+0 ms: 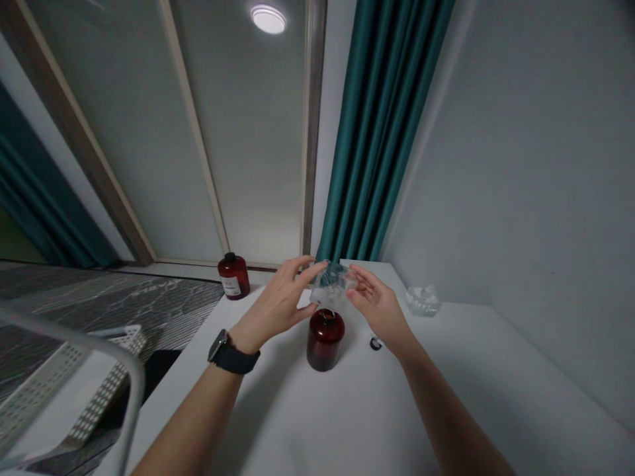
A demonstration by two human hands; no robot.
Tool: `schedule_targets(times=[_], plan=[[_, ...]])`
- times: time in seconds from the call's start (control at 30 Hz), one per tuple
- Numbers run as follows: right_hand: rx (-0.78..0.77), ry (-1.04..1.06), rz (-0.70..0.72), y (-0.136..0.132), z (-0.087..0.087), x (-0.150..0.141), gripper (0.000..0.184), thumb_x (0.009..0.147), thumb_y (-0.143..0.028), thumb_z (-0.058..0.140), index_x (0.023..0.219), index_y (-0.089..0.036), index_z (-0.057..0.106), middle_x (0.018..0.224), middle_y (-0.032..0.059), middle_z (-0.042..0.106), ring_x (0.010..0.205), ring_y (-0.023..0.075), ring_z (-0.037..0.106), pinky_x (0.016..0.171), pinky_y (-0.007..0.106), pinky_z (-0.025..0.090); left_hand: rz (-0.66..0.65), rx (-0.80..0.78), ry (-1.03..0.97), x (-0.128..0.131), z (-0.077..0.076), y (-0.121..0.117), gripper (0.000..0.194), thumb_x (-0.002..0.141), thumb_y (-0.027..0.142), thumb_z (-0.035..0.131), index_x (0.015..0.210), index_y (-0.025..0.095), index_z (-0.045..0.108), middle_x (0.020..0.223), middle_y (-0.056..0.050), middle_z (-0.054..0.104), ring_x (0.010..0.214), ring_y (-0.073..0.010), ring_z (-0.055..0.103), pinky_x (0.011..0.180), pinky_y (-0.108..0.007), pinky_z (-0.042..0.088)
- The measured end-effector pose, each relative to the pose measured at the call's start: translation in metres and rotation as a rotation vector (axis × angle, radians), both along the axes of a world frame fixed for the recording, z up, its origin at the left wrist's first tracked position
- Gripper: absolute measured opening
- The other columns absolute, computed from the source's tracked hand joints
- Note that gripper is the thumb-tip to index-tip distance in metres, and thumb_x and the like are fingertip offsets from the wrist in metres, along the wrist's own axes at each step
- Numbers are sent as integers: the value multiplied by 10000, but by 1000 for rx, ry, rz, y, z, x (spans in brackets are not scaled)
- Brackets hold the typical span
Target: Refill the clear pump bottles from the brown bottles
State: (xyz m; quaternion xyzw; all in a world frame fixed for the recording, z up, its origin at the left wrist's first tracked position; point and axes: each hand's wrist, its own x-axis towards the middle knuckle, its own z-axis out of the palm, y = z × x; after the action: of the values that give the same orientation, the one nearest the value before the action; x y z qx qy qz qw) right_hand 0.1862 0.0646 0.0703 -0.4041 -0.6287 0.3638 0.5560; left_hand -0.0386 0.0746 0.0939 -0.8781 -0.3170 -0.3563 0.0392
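A clear, crinkled piece of plastic (331,285) is up between my two hands, just above an uncapped reddish-brown bottle (325,344) standing on the white table (297,416). My left hand (282,294), with a dark watch on its wrist, holds the plastic's left side between thumb and fingers. On the other side, the curled fingers and thumb of my right hand (374,301) pinch its right edge. Whether the plastic's lower edge touches the bottle's mouth, I cannot tell. Below my right hand lies a small black ring (376,344).
Another reddish-brown bottle (233,276), with a black cap and white label, stands at the table's far left edge. Crumpled clear plastic (423,301) lies at the right near the wall. Left of the table are a white perforated basket (102,383) and a grey curved tube (133,383).
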Motion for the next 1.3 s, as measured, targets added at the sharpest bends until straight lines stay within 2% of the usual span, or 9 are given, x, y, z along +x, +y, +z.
schedule_targets(times=[0.1,0.4,0.63,0.77,0.87,1.13,1.2,1.3], plan=[[-33,5,30,-1,-1,-1,620,789,-497,707,1319,-201,578,1233,132,657,1070,259,648,951,437,522,-10,-29,-23,-1,3,-4,707,824,201,705,1429,277,346,1379,-136,431,1306,-318,448,1083,-530,444],[-14,28,76,-11,2,-9,577,859,-502,648,1353,-224,539,1306,142,628,1202,269,591,1015,450,482,-66,-24,-68,-4,12,-12,674,771,167,713,1350,233,377,1331,-111,542,1217,-299,499,1057,-501,434],[11,16,27,-20,4,-15,529,916,-511,558,1367,-248,467,1342,144,567,1101,247,638,939,451,531,-38,17,-103,-5,10,-14,651,758,148,693,1327,219,385,1296,-112,546,1189,-300,502,1042,-485,440],[38,6,19,-27,2,-18,502,944,-488,518,1377,-248,431,1312,135,573,1120,238,627,962,448,514,-2,17,-139,-12,7,-19,670,762,160,695,1345,222,370,1291,-120,533,1199,-312,499,1043,-505,440],[48,-21,9,-31,-8,-17,480,942,-457,521,1366,-248,438,1309,132,583,1155,239,609,981,447,498,27,5,-160,-20,3,-25,693,745,138,693,1352,225,369,1289,-120,528,1205,-313,496,1033,-499,452],[110,-157,-110,-47,-49,-13,378,924,-324,540,1290,-238,502,1309,126,605,1233,252,565,1033,490,449,66,-93,-217,-43,-9,-46,691,750,140,655,1363,219,347,1313,-126,499,1235,-303,493,1026,-496,463],[118,-186,-128,-51,-58,-14,406,908,-304,562,1304,-244,496,1330,121,593,1253,256,553,1035,488,453,95,-131,-260,-49,-16,-48,681,759,159,653,1364,213,344,1317,-126,494,1220,-295,508,1032,-488,456],[116,-220,-138,-51,-70,-16,547,863,-281,617,1378,-255,438,1402,122,529,1302,265,509,1035,478,465,139,-228,-329,-57,-32,-51,662,768,188,645,1356,208,343,1303,-121,492,1171,-279,545,992,-469,484]])
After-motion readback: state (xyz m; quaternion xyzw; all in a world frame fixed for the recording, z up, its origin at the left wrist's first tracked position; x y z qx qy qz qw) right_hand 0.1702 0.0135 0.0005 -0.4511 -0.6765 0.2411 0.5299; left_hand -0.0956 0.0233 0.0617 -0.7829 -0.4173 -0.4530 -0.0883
